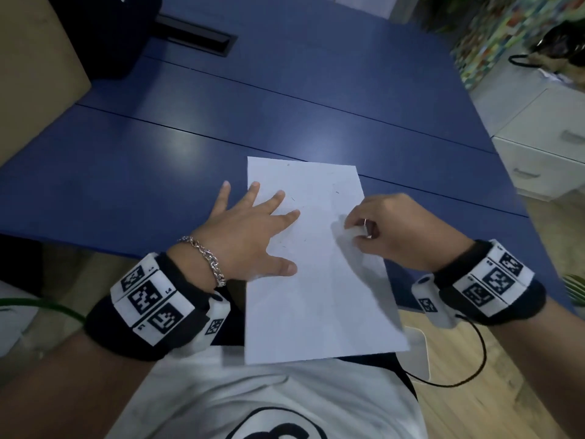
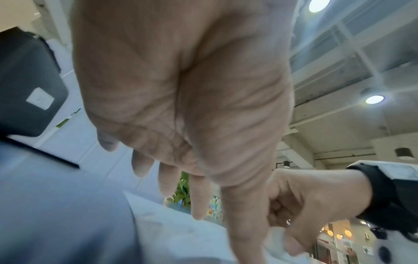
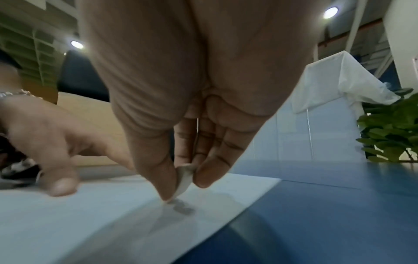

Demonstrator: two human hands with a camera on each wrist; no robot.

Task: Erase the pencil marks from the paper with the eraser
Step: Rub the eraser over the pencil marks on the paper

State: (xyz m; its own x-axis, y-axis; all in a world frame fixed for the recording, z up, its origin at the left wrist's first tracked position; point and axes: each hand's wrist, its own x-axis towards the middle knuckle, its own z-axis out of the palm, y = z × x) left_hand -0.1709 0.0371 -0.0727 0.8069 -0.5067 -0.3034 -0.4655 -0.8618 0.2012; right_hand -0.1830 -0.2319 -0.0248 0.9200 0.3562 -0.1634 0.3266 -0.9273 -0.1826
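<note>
A white sheet of paper [image 1: 316,280] lies on the blue table [image 1: 221,122], its near end hanging over the table's front edge. Faint pencil marks [image 1: 292,199] show on its upper half. My left hand [image 1: 250,229] lies flat with spread fingers on the paper's left side. My right hand [image 1: 389,229] pinches a small white eraser [image 3: 184,178] between thumb and fingers, its tip low over the paper beside a grey smudge [image 3: 183,208]. In the left wrist view the left hand [image 2: 181,107] spreads over the paper [image 2: 181,232], with the right hand [image 2: 312,205] curled beside it.
A tan box [image 1: 34,58] and a dark object [image 1: 104,33] stand at the table's far left, by a black cable slot [image 1: 196,36]. White drawers [image 1: 550,144] stand to the right. A black cable [image 1: 459,369] hangs from my right wrist.
</note>
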